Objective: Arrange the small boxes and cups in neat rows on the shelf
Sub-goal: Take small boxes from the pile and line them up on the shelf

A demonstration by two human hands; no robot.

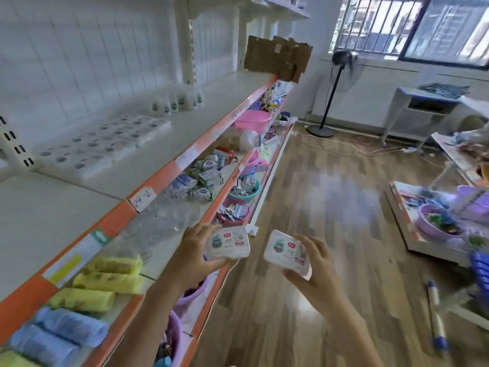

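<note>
Now carrying: my left hand (197, 251) grips one small box (229, 246), my right hand (312, 268) grips another box (287, 251), both off the shelf (164, 154).
Next I'd say set them beside the laid-out rows (105, 144).

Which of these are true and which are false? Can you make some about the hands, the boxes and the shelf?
1. Each hand holds a small box. True: left hand holds the left box, right hand the right box.
2. The top shelf has rows of small boxes on it. True.
3. The yellow rolls lie on the floor. False: they lie on a lower shelf.
4. The standing fan is on the shelf. False: it stands on the floor.
</note>
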